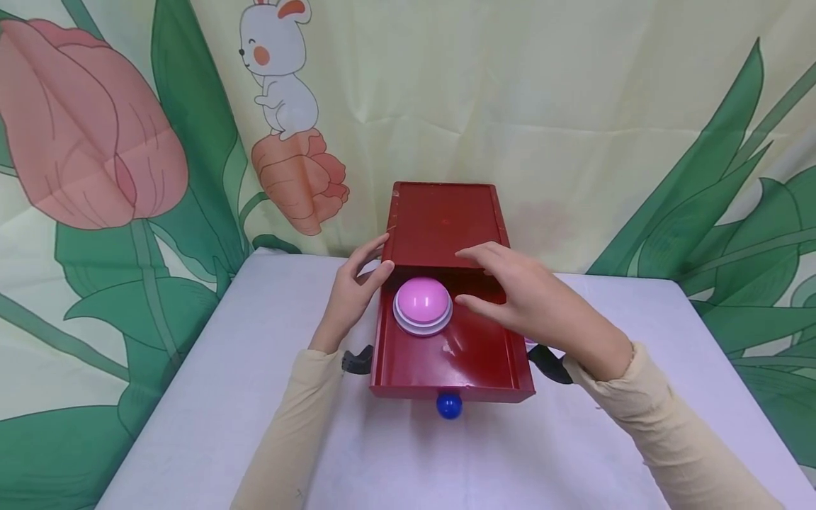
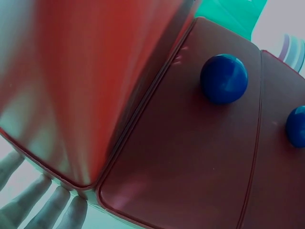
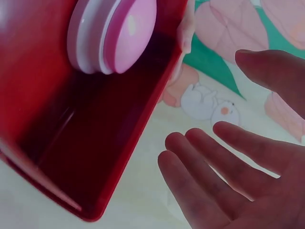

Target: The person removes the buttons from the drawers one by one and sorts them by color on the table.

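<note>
**Drawer open, pink dome inside**

While the left hand [image 1: 353, 294] rests straight fingers against the red box [image 1: 444, 223], the right hand [image 1: 532, 304] hovers open-fingered over the pulled-out drawer [image 1: 474, 361], gripping nothing. The pink dome [image 1: 422, 303] sits at the drawer's rear.

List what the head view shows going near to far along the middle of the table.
Blue knob → drawer front wall → pink dome in the open drawer → red box top → backdrop cloth.
</note>
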{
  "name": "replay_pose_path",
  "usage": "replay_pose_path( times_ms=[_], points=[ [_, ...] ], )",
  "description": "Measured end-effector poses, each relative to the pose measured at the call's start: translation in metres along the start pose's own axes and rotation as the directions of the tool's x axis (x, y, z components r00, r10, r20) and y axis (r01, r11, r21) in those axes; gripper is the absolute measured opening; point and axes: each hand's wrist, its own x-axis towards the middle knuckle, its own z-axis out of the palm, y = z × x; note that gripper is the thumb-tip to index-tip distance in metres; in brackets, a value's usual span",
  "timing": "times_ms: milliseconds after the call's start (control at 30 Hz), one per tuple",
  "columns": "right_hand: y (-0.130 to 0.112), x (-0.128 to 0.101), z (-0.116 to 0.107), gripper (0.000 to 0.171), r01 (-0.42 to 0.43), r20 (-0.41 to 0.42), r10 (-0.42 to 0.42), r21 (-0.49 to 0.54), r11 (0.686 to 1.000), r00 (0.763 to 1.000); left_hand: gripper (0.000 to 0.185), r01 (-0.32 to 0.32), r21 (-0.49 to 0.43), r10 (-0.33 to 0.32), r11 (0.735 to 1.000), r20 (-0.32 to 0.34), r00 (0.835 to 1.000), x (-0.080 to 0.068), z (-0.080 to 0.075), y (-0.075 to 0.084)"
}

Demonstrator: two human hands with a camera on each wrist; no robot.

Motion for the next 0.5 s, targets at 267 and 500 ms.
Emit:
replay_pose_path(
  times_ms=[267, 500],
  points=[
    [-0.006, 0.008, 0.005, 0.059, 0.042, 0.03, -0.043, 0.023, 0.999, 0.999, 0.051, 0.009, -0.002, -0.009, 1.0, -0.004, 1.0, -0.001, -0.002, 0.001],
    [-0.01, 0.013, 0.012, 0.056, 0.049, 0.065, -0.051, 0.024, 0.998, 0.997, 0.051, 0.0, -0.01, 0.0, 1.0, 0.006, 1.0, 0.0, 0.001, 0.0]
  ],
)
